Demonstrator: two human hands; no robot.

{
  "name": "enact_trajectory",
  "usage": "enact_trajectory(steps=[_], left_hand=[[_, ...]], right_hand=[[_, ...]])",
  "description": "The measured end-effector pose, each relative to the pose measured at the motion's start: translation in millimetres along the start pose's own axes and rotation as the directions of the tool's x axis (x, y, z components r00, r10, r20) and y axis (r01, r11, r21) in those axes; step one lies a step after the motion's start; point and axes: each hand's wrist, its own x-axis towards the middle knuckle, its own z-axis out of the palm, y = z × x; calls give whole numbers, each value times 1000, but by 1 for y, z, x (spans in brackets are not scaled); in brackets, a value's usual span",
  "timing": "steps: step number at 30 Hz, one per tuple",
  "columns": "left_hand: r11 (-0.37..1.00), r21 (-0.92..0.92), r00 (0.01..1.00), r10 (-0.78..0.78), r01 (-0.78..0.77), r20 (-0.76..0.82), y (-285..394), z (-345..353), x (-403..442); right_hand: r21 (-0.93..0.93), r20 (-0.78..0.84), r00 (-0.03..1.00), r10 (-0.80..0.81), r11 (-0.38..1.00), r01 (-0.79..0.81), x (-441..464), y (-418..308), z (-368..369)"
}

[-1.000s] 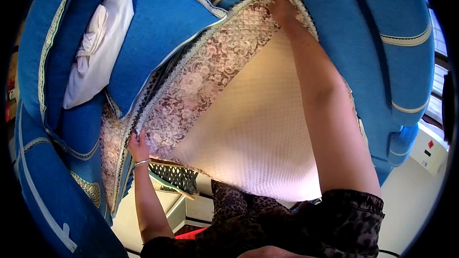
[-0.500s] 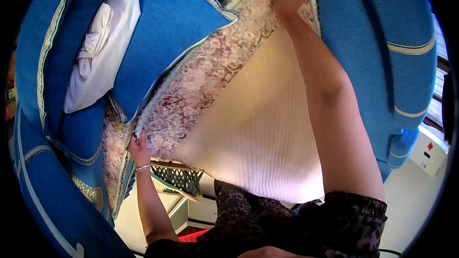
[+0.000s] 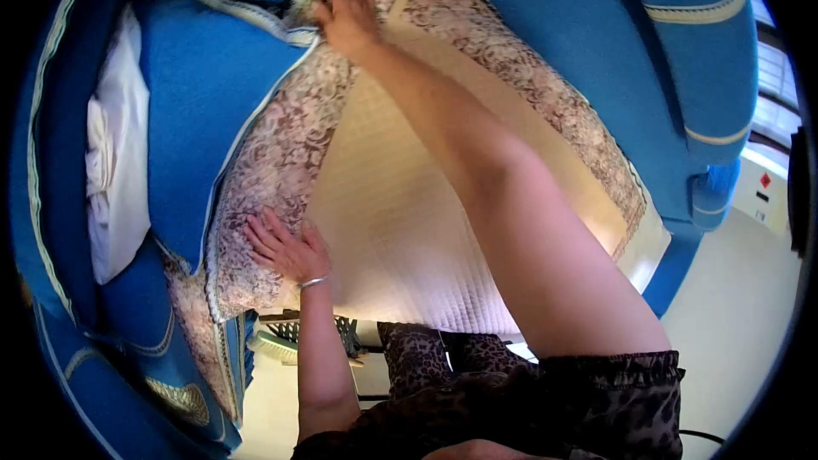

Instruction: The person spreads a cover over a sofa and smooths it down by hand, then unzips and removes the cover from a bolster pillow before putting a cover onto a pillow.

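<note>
A quilted cover [image 3: 400, 204] with a floral border and a plain cream middle lies over the blue sofa seat. My left hand [image 3: 288, 249], a bracelet at its wrist, rests flat on the floral border at the lower left, fingers spread. Near the top, my right hand [image 3: 348, 21] touches the floral border with its fingers apart, beside the corner of a blue cushion [image 3: 221, 94]. Neither hand holds anything that I can see. The cover's right side is spread along the blue sofa.
White cloth [image 3: 119, 153] lies to the left of the cushion. The sofa's padded blue arm [image 3: 703, 68] curves along the right. Below the cover are a brush [image 3: 277, 347] and a dark lattice basket, partly hidden. A white box [image 3: 763, 192] stands at the right.
My right hand has let go of the cover's far edge and moved left. My left hand has left the edge trim and lies on the border. The cover's right side is now unfolded.
</note>
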Motion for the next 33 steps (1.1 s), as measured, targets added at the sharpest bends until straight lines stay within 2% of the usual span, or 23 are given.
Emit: enact_trajectory(steps=[3, 5, 6, 7, 8, 10, 11, 13, 16, 19, 22, 25, 28, 30, 31, 32, 33], left_hand=[[998, -62, 996, 8, -14, -88, 1, 7, 1], [998, -55, 991, 27, -35, -133, -1, 11, 1], [998, -55, 987, 32, -41, -156, -1, 12, 1], [998, -46, 987, 27, -34, -161, 1, 11, 1], [999, -36, 986, 24, -30, -164, 3, 9, 1], [1000, -10, 986, 20, -22, -167, 5, 9, 0], [1000, 7, 986, 17, -16, -168, 5, 10, 0], [999, 37, 983, 12, -6, -182, 6, 12, -1], [999, 50, 978, 15, -5, -206, 7, 14, -1], [999, 52, 964, 30, -17, -263, 8, 18, -2], [998, 50, 954, 38, -25, -296, 13, 16, -3], [996, 84, 949, 34, -7, -313, 9, 20, -1], [996, 93, 953, 38, -10, -302, 7, 21, -6], [997, 78, 959, 27, -5, -284, 10, 15, -3], [997, 82, 964, 16, 6, -264, 13, 10, -3], [994, 107, 972, 18, 8, -236, 15, 5, -4], [991, 134, 977, 9, 20, -215, 15, 5, -4]], right_hand=[[413, -50, 992, 119, 906, -88, -62, 4, -38], [218, -291, 956, 28, 975, 38, -98, 50, -77], [167, -353, 929, 110, 984, -53, -103, 80, -106], [30, -341, 921, 190, 981, -192, -106, 118, -135], [160, -347, 853, 389, 921, -355, -111, 130, -173], [-227, -254, 826, 503, 799, -556, -115, 187, -217], [-355, -124, 814, 567, 741, -570, -117, 200, -228], [-600, 114, 706, 699, 615, -512, -120, 222, -239], [-550, 288, 742, 606, 739, -390, -116, 250, -233], [-495, 321, 757, 569, 782, -378, -116, 249, -239], [-559, 2, 934, 356, 775, -294, -135, 226, -234], [-422, -103, 847, 522, 748, -512, -118, 215, -246], [-358, -97, 763, 639, 693, -626, -104, 193, -247], [-230, -81, 919, 386, 890, -395, -109, 192, -262], [-50, -127, 938, 323, 942, -331, -110, 142, -299], [-149, -226, 966, 129, 975, -165, -106, 110, -342], [-259, -302, 951, -73, 966, -9, -98, 89, -392]])
